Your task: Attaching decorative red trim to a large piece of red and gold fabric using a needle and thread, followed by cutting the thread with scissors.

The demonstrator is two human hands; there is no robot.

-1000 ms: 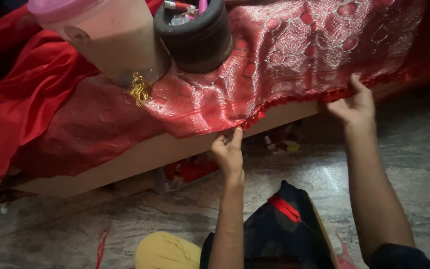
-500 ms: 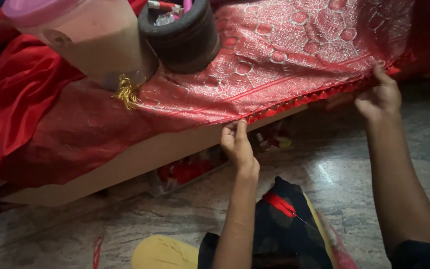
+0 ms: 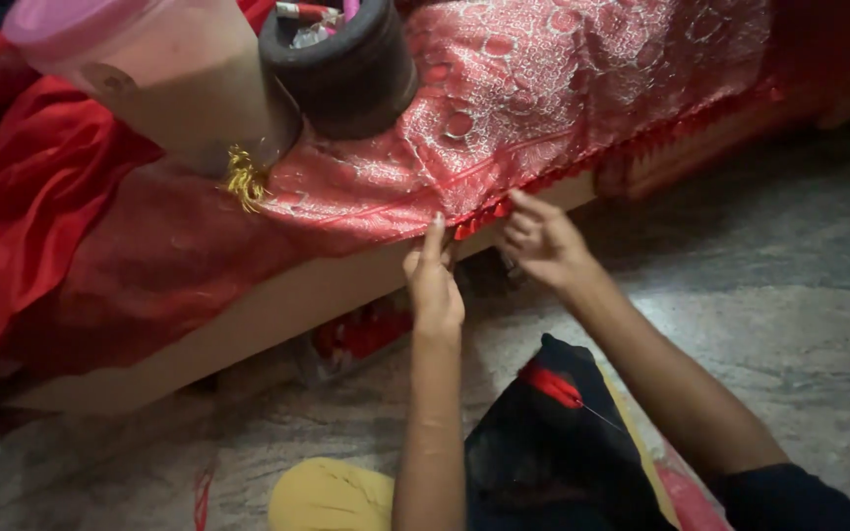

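Hands together now at the hem, near centre frame. A second ago my right hand (image 3: 543, 241) was out wide at three o'clock, holding the edge far along the cloth (image 3: 543, 108); it has since slid in and sits just beside my left hand (image 3: 435, 285). My read: the stretch of hem between them has been worked through and the grip has shifted to a short section.

Left hand: fingers up, tips pinched on the fringe (image 3: 504, 202) at the cloth's lower edge. Right hand: thumb and fingers closed lightly on the same fringe, just to the three o'clock side. Whether anything small sits between the fingers, I cannot tell.

Cloth drapes over a low wooden ledge (image 3: 277, 305), patterned red running toward one o'clock, plain red folds toward nine. At eleven, a pink-lidded jar (image 3: 169, 79) and a black round tub (image 3: 346, 69) rest on it, touching. A gold tassel (image 3: 245, 179) hangs below the jar. Red thread (image 3: 551, 385) lies on my lap at six.
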